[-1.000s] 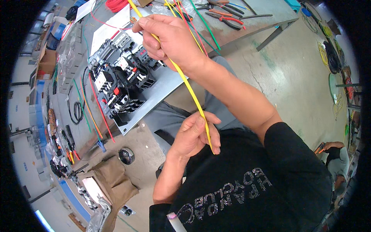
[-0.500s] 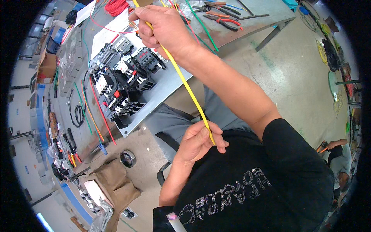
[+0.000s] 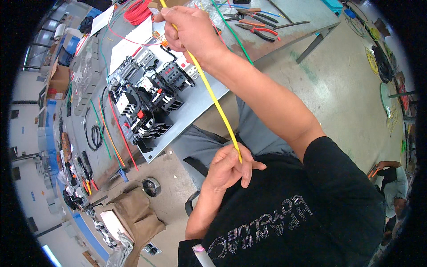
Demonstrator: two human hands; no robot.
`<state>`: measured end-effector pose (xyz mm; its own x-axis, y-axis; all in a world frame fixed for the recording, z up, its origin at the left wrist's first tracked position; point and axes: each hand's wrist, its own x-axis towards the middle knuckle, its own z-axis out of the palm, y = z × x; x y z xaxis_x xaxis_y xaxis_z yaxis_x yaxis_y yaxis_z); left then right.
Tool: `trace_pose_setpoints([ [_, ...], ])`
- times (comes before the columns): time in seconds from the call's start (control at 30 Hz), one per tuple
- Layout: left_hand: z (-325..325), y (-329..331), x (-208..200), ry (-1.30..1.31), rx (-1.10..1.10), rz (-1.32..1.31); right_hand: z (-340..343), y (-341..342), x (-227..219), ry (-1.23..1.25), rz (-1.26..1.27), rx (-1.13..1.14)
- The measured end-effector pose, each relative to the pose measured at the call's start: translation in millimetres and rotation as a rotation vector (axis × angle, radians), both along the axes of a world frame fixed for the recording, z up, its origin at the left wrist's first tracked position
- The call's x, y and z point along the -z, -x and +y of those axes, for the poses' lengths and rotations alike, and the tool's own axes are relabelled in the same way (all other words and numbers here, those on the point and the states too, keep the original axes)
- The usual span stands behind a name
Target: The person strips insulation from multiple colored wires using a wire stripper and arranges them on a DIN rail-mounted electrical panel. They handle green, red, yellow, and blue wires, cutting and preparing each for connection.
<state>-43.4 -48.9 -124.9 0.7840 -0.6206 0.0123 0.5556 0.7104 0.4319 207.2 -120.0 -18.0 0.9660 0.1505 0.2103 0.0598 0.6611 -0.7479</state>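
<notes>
A long yellow wire (image 3: 216,102) runs slantwise between my two hands, nearly straight. My right hand (image 3: 191,33), raised over the table edge, pinches its upper part, and the wire continues past those fingers out of the top of the view. Lower down, in front of my black shirt, my left hand (image 3: 229,168) holds the wire's lower end between thumb and fingers, the other fingers partly spread. Below and left of my right hand, a metal mounting plate (image 3: 178,127) carries black and grey electrical switchgear (image 3: 138,104) with short wires attached.
Pliers (image 3: 255,30) with red and black handles lie at the table's far right. A red wire coil (image 3: 137,12) is at the back. Green, orange and red wires (image 3: 116,118) lie left of the plate. A brown bag (image 3: 133,213) is at lower left; a person (image 3: 393,182) is at far right.
The view has shifted slightly. My left fingers have moved up to the wire's tip, with the little finger stretched further out. My right hand keeps its pinch on the yellow wire.
</notes>
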Motion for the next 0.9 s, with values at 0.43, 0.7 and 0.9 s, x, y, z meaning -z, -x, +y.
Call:
trace_pose_setpoints([
  [0.43, 20.4, -18.3, -7.8, -0.013, -0.151, -0.059, -3.0, 30.7, 19.7, 0.0, 0.077, -0.396],
  [0.7, 31.0, -24.3, -41.4, -0.119, -0.271, 0.135, -3.8, 88.4, 35.5, -0.024, 0.153, -0.398],
  [0.9, 28.5, -18.2, -52.6, -0.199, -0.29, 0.263, -6.0, 104.0, 36.9, 0.152, 0.112, -0.347],
])
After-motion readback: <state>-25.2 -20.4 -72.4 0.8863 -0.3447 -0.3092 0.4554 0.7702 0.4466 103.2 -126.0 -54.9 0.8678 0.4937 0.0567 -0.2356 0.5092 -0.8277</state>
